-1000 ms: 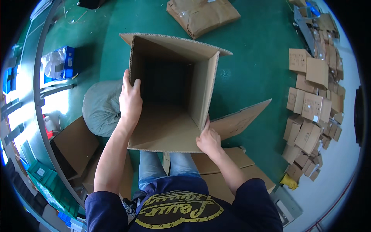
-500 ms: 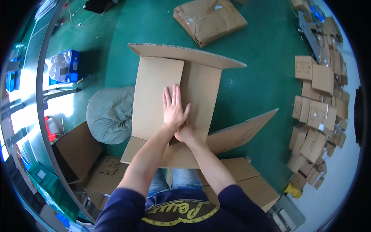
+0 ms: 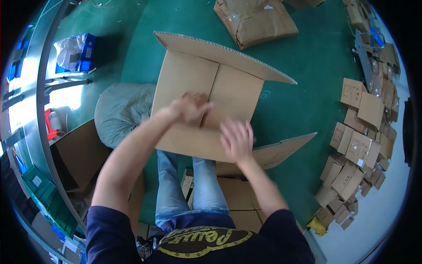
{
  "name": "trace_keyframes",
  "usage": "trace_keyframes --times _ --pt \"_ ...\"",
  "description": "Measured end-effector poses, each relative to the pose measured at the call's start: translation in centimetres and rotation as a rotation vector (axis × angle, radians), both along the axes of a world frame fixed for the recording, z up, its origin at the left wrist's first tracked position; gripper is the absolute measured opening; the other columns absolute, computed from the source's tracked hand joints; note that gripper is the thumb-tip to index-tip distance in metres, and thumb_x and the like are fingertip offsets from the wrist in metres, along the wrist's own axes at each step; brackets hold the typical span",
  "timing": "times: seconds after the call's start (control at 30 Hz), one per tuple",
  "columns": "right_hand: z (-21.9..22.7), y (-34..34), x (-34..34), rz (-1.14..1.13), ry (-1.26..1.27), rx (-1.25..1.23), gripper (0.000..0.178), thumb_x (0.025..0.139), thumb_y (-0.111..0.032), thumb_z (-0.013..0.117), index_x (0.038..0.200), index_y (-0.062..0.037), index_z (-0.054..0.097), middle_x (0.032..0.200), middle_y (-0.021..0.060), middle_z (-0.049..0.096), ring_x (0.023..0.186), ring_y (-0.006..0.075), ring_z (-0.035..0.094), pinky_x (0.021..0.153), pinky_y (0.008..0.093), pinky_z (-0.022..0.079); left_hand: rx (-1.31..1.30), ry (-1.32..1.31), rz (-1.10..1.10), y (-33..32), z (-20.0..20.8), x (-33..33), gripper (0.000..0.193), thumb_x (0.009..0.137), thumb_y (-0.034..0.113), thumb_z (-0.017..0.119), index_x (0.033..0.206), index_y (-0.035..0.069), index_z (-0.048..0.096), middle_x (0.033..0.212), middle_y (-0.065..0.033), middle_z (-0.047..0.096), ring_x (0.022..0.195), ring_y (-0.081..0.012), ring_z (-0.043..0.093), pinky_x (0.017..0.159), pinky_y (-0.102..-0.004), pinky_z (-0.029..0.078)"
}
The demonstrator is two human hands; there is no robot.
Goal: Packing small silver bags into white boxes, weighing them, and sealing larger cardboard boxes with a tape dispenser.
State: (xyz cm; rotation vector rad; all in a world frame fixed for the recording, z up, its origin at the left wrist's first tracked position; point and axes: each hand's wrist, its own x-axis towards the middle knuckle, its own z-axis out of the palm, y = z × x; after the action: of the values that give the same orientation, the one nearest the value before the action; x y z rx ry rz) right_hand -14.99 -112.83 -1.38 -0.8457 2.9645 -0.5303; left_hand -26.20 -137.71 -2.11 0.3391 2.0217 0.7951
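A brown cardboard box stands before me. Two of its flaps are folded inward and meet at a narrow seam. Its far flap sticks up and outward, and the near flap lies toward my legs. Over the folded left flap is my left hand, its fingers smeared by motion, so their grip is unclear. My right hand is at the right end of the near flap with its fingers apart; whether it touches the cardboard is hard to tell.
A grey-green stuffed sack rests against the box's left side. Beyond stands a brown wrapped package. A blue crate and a metal frame are at left. Cartons are piled along the right wall; another cardboard piece juts out rightward.
My hands, together on the seam before, have come apart: the left up and leftward, the right toward the near flap's right end. The folded flaps now meet more evenly. The view has shifted.
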Motion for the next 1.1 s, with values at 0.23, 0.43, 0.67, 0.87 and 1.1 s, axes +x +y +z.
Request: trace_keyframes --times 0.23,0.43,0.67,0.87,1.1 --pt "-5.0 0.6 -4.3 0.046 -0.135 -0.018 0.034 0.093 -0.025 0.058 0.125 -0.0146 0.062 0.14 0.0077 0.051 0.131 0.029 0.044 0.111 0.0543 0.03 -0.445 0.806 0.103 -1.2 0.3 8.5 0.075 0.094 0.053 0.049 0.152 0.008 0.031 0.159 -0.0176 0.025 0.149 -0.0334 0.019 0.119 -0.0534 0.015" --pt "13.9 -4.0 -18.3 0.11 0.278 -0.321 0.028 0.093 -0.011 0.054 0.119 -0.0077 0.066 0.121 0.0137 0.066 0.117 0.0335 0.058 0.102 0.0469 0.042 -0.365 0.708 0.252 -3.1 -4.7 12.2 0.074 0.096 0.052 0.047 0.153 0.008 0.029 0.159 -0.0168 0.025 0.149 -0.0308 0.019 0.121 -0.0514 0.011" --pt "2.4 -7.6 -15.8 0.134 -0.466 0.043 0.049 0.106 -0.04 0.034 0.146 -0.0143 0.045 0.151 0.0178 0.041 0.141 0.0393 0.035 0.116 0.0486 0.027 0.114 0.697 0.767 -4.6 -7.3 12.6 0.053 0.085 0.022 0.072 0.129 0.005 0.048 0.154 -0.0211 0.031 0.144 -0.0389 0.028 0.119 -0.0544 0.019" --pt "-7.2 -8.8 -9.2 0.026 -0.006 0.159 0.047 0.101 -0.037 0.045 0.146 -0.0224 0.046 0.154 0.014 0.034 0.142 0.0393 0.029 0.116 0.0581 0.022 -0.304 0.983 0.991 -3.0 -6.0 12.4 0.085 0.067 0.032 0.086 0.138 0.01 0.044 0.152 -0.0221 0.032 0.135 -0.0448 0.036 0.113 -0.0631 0.023" --pt "-7.7 -10.0 -9.1 -0.044 -0.071 0.128 0.042 0.089 -0.011 0.063 0.131 -0.0086 0.06 0.128 0.0177 0.055 0.123 0.0364 0.048 0.103 0.0458 0.04 -0.337 0.586 0.851 -6.0 -5.2 11.3 0.083 0.073 0.032 0.078 0.147 0.023 0.042 0.139 -0.0209 0.046 0.132 -0.0414 0.041 0.103 -0.0561 0.037"
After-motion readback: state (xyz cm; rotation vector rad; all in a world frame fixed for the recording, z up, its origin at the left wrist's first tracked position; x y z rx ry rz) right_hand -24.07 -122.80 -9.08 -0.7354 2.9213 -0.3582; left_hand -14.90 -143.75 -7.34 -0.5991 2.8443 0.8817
